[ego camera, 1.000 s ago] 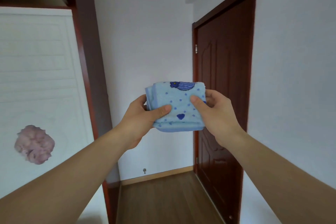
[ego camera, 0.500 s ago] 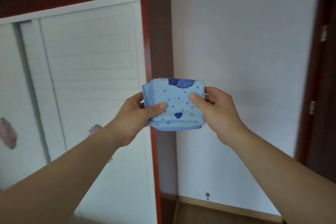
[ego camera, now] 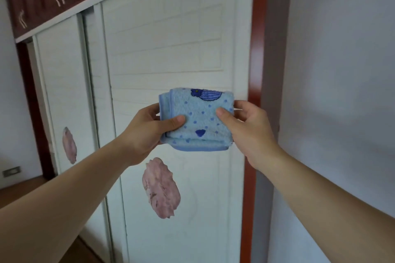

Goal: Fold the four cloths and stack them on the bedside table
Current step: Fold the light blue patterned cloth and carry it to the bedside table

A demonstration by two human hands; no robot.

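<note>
A folded light-blue cloth (ego camera: 198, 121), dotted in darker blue and stitched with a small dark-blue figure near its top edge, was held up in mid-air at chest height in front of a white wardrobe door (ego camera: 162, 49). It was gripped at both sides. The left hand (ego camera: 145, 136) was closed on its left edge, with the thumb (ego camera: 174, 123) laid across the front and the fingers hidden behind. The right hand (ego camera: 251, 132) pinched its right edge in the same way, thumb (ego camera: 224, 116) pressed on the front. Several layers could be made out along the bottom and left edges, so the folding of this cloth was judged to be finished and the step in hand to be the carrying of it to the stack. Neither the bedside table nor the other three cloths could be seen, so progress on the whole task could not be judged. A pink flower sticker (ego camera: 161, 188) was seen on the door below the cloth, a red-brown frame post (ego camera: 255, 60) just to its right, and a plain wall (ego camera: 342, 92) beyond that. For the next move, the table would have to be found and faced. The cloth would have to be lowered flat with both grips maintained so that the layers were not allowed to slip open, and its edges squared with anything already stacked there.
</note>
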